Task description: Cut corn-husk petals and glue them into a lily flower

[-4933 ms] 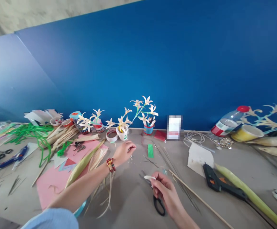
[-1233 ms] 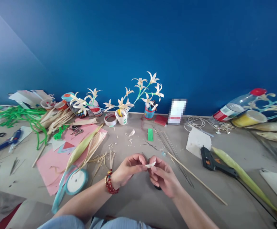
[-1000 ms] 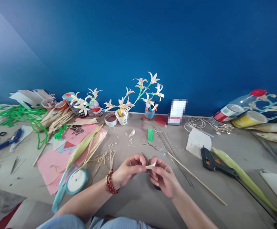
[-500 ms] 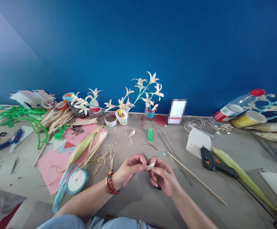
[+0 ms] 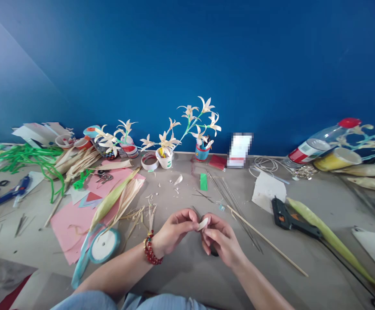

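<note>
Though apart from the black glue gun (image 5: 295, 224), left fingers (image 5: 189, 226) and right fingers (image 5: 216, 235) tight on a pale sliver (image 5: 203, 224).

Hands: two, left hand (image 5: 173, 231) and right hand (image 5: 222, 240). Held petal (image 5: 203, 224): one, between them. Loose petal (image 5: 179, 180): one, beyond them. Cups past the hands: red-and-white cup (image 5: 130, 149), white cup (image 5: 165, 162), blue-and-red cup (image 5: 202, 153), so three; yellow cup (image 5: 337, 161), one, far right of them. Glue guns: two, blue glue gun (image 5: 20, 187) well left of the hands, black glue gun (image 5: 281, 217) to their right. Red-capped bottle (image 5: 302, 155): one, beyond the right hand. Ribbon spool (image 5: 114, 244): one, left of the left hand. Tape roll (image 5: 150, 165): one, beyond it. Long green husks (image 5: 327, 241): two, one either side of the hands. White flowers (image 5: 167, 143): at least eight beyond, overlapping.
</note>
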Demonstrator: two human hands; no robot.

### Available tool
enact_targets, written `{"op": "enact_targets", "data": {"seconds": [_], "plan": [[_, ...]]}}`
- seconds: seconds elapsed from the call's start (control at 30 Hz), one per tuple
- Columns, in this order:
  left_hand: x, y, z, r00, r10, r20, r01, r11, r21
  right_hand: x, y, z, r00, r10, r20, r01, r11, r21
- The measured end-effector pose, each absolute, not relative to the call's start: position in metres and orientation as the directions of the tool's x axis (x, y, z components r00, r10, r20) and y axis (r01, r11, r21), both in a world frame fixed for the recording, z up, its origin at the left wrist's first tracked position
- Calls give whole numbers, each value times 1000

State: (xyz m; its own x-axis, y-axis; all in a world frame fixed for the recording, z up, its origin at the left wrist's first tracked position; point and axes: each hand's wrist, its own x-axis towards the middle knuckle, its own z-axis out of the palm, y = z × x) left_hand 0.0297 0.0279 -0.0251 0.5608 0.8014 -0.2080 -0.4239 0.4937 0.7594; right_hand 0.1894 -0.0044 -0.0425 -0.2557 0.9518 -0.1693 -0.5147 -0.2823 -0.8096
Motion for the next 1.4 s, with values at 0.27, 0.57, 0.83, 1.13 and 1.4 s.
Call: {"op": "enact_targets", "data": {"seconds": [0.27,0.57,0.83,1.13,1.4], "plan": [[30,26,-23,559,802,-211,-415,491,766,189,-5,-45,-217,961,-174,-456,-257,-852],[31,27,-22,551,810,-203,-412,476,777,186,-5,-39,-201,967,-154,-403,-225,-887],[30,27,-22,559,796,-234,-382,498,779,188,-7,-43,-237,959,-155,-456,-251,-854],[27,29,-21,585,774,-241,-339,504,794,191,-5,-41,-227,957,-182,-490,-273,-828],[25,31,-22,603,768,-216,-279,457,845,192,-3,-41,-256,943,-214,-430,-310,-848]]}}
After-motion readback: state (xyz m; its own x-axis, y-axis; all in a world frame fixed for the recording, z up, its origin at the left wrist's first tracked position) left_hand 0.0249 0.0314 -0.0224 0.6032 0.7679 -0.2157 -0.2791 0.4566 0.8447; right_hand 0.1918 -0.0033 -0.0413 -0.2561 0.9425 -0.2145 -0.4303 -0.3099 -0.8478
